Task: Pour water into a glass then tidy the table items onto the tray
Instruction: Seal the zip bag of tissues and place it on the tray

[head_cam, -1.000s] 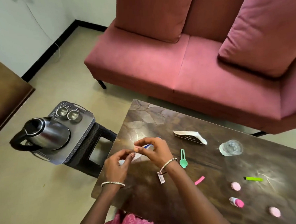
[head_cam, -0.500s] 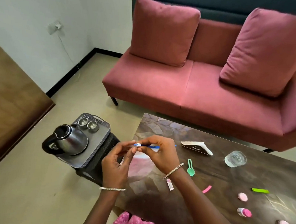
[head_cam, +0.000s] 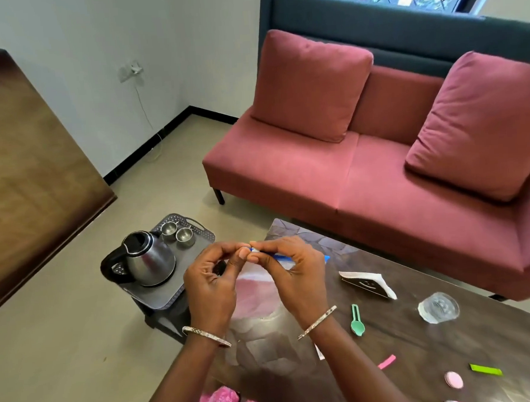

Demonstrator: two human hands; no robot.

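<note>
Seen from above, a person's two hands meet over the near left corner of a dark wooden tabletop (head_cam: 403, 341). The left hand (head_cam: 211, 285) and right hand (head_cam: 295, 276) each hold a pinching grip on the top edge of a clear plastic zip bag (head_cam: 256, 290) with a blue seal strip; the bag hangs between the hands, above the tabletop. Both wrists wear thin metal bangles.

To the left of the tabletop, on a low dark stool, sits a grey tray (head_cam: 186, 280). It carries a steel electric kettle (head_cam: 148, 259) with a black handle and, behind it, two small steel cups (head_cam: 178, 231).

On the tabletop to the right of the hands lie a folded white and black packet (head_cam: 368, 283), a green plastic spoon (head_cam: 357, 320), and an empty clear glass (head_cam: 438, 308) standing farther right. Nearer the person lie a pink strip (head_cam: 386, 362), a green strip (head_cam: 485, 369) and a round pink pad (head_cam: 453, 380). A red sofa (head_cam: 348, 178) stands beyond the tabletop.
</note>
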